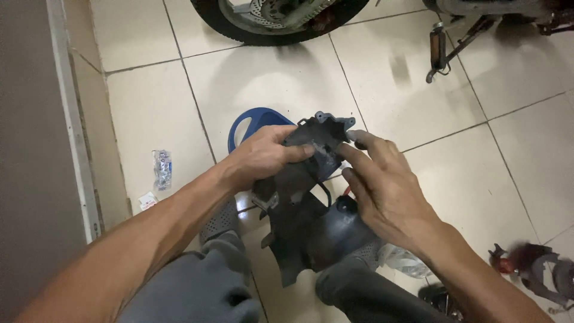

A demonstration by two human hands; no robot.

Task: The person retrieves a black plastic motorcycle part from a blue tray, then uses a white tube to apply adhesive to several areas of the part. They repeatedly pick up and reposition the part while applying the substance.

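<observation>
A dusty black plastic motorcycle cover panel (311, 221) stands upright between my knees, its top end near the centre of the head view. My left hand (263, 157) grips the panel's upper part from the left, thumb across its face. On the right side, my right hand (382, 182) touches the same upper part with its fingertips, fingers spread. A thin black cable runs along the panel's middle.
A blue plastic stool (254, 122) lies on the beige tile floor behind the panel. A motorcycle wheel (281, 24) and a kickstand (445, 51) are at the top. A crumpled plastic wrapper (162, 168) lies left, dark parts (538, 269) lower right, a wall (30, 149) left.
</observation>
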